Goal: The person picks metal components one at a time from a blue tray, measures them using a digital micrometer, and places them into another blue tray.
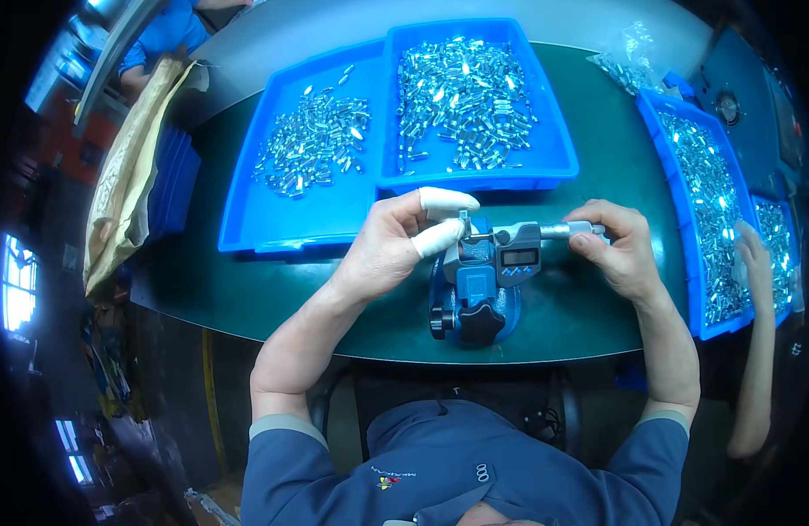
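Note:
A digital micrometer (520, 249) with a small grey display is clamped in a blue stand (479, 302) that has black knobs. My left hand (391, 237), with white covers on thumb and forefinger, pinches a small shiny metal part (465, 219) at the micrometer's measuring gap. Whether both measuring faces touch it, I cannot tell. My right hand (619, 250) grips the micrometer's thimble end between thumb and fingers. Just beyond my hands stand two blue trays: the left tray (286, 230) has a smaller heap of metal parts (312, 140), the right tray (545, 158) a larger one.
More blue trays of metal parts (707, 202) stand at the right, where another person's hand and forearm (757, 280) reach in. A clear plastic bag (628, 66) lies at the back right. A brown paper sack (128, 188) stands at the left; another person (163, 39) is beyond.

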`<state>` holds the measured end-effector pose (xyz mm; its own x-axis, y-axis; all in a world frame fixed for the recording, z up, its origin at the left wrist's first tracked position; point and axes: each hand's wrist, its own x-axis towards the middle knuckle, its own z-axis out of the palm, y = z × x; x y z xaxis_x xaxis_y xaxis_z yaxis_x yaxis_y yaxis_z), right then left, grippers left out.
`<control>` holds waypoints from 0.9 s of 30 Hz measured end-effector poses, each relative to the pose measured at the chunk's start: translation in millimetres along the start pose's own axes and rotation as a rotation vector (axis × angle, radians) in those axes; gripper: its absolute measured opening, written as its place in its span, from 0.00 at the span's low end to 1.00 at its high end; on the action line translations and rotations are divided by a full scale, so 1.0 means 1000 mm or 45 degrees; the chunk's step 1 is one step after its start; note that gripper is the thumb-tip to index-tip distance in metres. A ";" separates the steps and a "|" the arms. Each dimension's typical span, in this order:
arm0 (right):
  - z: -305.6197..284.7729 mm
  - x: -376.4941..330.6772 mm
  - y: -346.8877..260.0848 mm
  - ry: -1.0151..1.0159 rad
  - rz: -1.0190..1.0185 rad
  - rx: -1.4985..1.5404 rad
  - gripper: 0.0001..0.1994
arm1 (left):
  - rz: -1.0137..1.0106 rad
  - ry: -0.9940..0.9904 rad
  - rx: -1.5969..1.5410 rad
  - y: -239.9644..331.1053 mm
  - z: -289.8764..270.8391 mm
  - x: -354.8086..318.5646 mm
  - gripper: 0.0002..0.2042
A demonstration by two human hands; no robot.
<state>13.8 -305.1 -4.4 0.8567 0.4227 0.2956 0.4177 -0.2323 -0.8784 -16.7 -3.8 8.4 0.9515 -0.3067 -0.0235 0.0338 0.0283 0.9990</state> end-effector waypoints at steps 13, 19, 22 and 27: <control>-0.001 0.001 0.002 -0.038 0.108 0.077 0.15 | -0.032 0.042 -0.022 -0.003 0.003 0.000 0.13; 0.000 0.001 0.001 -0.037 0.097 0.091 0.16 | -0.035 0.059 -0.020 -0.004 0.004 0.000 0.14; 0.000 0.001 0.001 -0.028 0.079 0.081 0.17 | -0.055 0.002 -0.021 -0.003 0.000 0.001 0.13; -0.001 0.001 0.001 -0.038 0.097 0.096 0.17 | -0.095 0.003 -0.029 -0.003 -0.001 0.002 0.12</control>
<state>15.2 -305.8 -4.9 0.8755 0.4320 0.2164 0.3265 -0.1989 -0.9240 -15.0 -3.5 5.7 0.9467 -0.3069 -0.0979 0.1114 0.0267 0.9934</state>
